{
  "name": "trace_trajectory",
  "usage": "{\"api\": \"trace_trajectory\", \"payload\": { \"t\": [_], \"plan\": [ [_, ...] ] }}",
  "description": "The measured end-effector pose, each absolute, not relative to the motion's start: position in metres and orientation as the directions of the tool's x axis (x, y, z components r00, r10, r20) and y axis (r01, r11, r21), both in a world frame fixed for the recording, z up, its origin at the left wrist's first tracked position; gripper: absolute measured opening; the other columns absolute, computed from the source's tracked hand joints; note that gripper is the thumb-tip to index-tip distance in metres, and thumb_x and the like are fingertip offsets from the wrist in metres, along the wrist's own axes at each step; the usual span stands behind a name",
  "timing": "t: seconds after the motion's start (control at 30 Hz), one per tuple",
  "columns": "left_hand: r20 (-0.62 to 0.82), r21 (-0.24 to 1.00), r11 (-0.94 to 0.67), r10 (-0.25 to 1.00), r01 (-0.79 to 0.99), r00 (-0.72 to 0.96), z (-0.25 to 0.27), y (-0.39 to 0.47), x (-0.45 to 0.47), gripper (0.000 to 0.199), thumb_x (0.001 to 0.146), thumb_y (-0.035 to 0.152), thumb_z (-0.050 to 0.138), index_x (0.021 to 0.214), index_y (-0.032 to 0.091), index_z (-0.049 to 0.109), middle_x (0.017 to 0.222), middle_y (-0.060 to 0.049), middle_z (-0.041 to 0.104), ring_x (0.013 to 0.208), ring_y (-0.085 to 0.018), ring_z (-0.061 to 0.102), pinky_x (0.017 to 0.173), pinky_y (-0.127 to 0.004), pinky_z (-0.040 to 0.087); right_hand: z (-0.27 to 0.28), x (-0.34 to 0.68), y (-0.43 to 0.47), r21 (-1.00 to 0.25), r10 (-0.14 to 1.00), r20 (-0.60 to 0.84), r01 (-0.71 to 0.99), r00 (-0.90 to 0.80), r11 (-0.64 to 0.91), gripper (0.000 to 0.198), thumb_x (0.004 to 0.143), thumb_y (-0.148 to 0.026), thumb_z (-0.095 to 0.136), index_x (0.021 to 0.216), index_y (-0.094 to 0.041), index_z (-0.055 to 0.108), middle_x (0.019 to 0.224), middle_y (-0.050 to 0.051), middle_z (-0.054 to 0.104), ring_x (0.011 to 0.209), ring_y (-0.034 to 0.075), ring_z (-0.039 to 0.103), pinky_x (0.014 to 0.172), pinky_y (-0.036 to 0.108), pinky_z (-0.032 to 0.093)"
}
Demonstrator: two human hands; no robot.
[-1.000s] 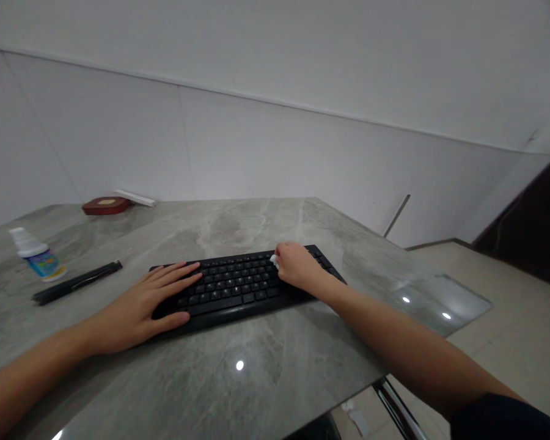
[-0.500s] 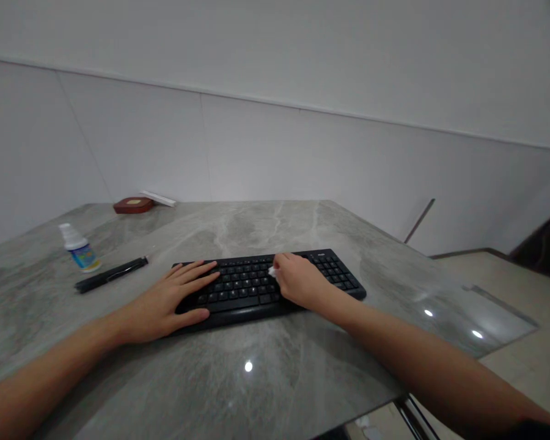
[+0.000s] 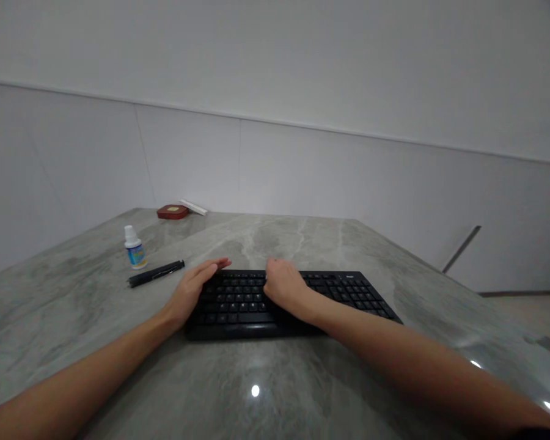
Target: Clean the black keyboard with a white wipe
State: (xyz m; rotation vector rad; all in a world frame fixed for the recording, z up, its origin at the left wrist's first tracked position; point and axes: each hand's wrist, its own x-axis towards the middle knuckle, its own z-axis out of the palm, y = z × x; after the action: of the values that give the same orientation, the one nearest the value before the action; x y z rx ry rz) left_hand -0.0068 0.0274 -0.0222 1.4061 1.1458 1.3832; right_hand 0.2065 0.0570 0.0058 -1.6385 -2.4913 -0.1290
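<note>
A black keyboard [image 3: 242,318] lies on the grey marbled table in front of me. My left hand [image 3: 193,292] is at its left end, fingers stretched out past the far left corner and palm turned in against the edge. My right hand [image 3: 288,286] is closed over the middle keys, knuckles up, near the top row. The white tissue that showed between its fingertips a moment ago is hidden behind the hand now. The right forearm crosses over the lower right of the keyboard and covers some keys.
Left of the keyboard lie a black pen-like stick [image 3: 156,274] and a small white-capped bottle [image 3: 135,248] with a blue and yellow label. A reddish-brown case [image 3: 172,211] and a white strip [image 3: 194,207] are at the back by the wall. The tabletop [image 3: 275,238] ends at the right.
The view has swung left. My left hand has gone from lying flat on the left keys to the keyboard's left edge. My right hand has shifted left across the keys, and the tissue is out of sight.
</note>
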Motion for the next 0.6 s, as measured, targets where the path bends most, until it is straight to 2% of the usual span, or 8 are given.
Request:
{"api": "trace_trajectory", "payload": {
  "t": [0.1,0.17,0.27,0.37,0.5,0.6],
  "plan": [
    [0.175,0.962,-0.192,0.979,-0.193,-0.105,-0.021,0.032,-0.011,0.047,0.073,0.052,0.068,0.099,0.013,0.075,0.116,-0.014,0.073,0.125,-0.035,0.058,0.116,-0.049,0.034,0.007,0.152,0.057,-0.08,0.818,0.227,0.827,-0.529,0.557,0.032,0.082,-0.009,0.052,0.112,-0.006,0.063,0.105,0.02,0.07,0.101,0.03,0.068,0.084,0.038,0.054],
    [0.125,0.959,-0.163,0.978,-0.232,-0.17,-0.02,0.036,-0.017,0.045,0.07,0.05,0.068,0.095,0.013,0.074,0.112,-0.013,0.074,0.122,-0.036,0.06,0.113,-0.052,0.038,0.007,0.117,0.054,-0.133,0.759,0.27,0.758,-0.593,0.639,0.038,0.082,-0.011,0.054,0.119,-0.003,0.06,0.105,0.02,0.071,0.099,0.029,0.069,0.082,0.037,0.056],
    [0.102,0.976,-0.143,0.966,-0.164,-0.237,-0.02,0.042,-0.031,0.045,0.069,0.05,0.065,0.092,0.013,0.074,0.102,-0.013,0.077,0.113,-0.036,0.065,0.111,-0.053,0.039,0.005,0.082,0.045,-0.151,0.645,0.312,0.634,-0.698,0.759,0.034,0.082,-0.014,0.055,0.113,-0.003,0.062,0.103,0.02,0.071,0.095,0.03,0.07,0.077,0.038,0.057],
    [0.081,0.982,-0.118,0.967,-0.146,-0.241,-0.02,0.047,-0.042,0.041,0.067,0.049,0.063,0.084,0.013,0.074,0.093,-0.013,0.078,0.106,-0.036,0.069,0.109,-0.052,0.041,0.004,0.077,0.027,-0.141,0.575,0.25,0.558,-0.779,0.818,0.031,0.079,-0.021,0.062,0.104,-0.004,0.065,0.092,0.018,0.072,0.085,0.031,0.071,0.07,0.038,0.058],
    [0.072,0.995,-0.08,0.987,-0.052,-0.147,-0.019,0.046,-0.043,0.046,0.07,0.055,0.062,0.085,0.013,0.074,0.104,-0.016,0.076,0.111,-0.037,0.066,0.107,-0.052,0.043,0.003,0.11,0.003,-0.066,0.486,0.237,0.485,-0.841,0.872,0.032,0.081,-0.02,0.059,0.11,-0.007,0.06,0.1,0.017,0.069,0.083,0.028,0.07,0.065,0.037,0.058],
    [0.171,0.964,-0.163,0.985,0.208,-0.021,-0.017,0.038,-0.037,0.054,0.077,0.061,0.055,0.096,0.016,0.076,0.113,-0.013,0.074,0.119,-0.035,0.062,0.11,-0.049,0.042,0.003,0.155,-0.004,-0.036,0.588,0.217,0.596,-0.779,0.802,0.029,0.083,-0.013,0.052,0.111,-0.01,0.057,0.103,0.015,0.065,0.085,0.026,0.068,0.068,0.038,0.056]
  ]
}}
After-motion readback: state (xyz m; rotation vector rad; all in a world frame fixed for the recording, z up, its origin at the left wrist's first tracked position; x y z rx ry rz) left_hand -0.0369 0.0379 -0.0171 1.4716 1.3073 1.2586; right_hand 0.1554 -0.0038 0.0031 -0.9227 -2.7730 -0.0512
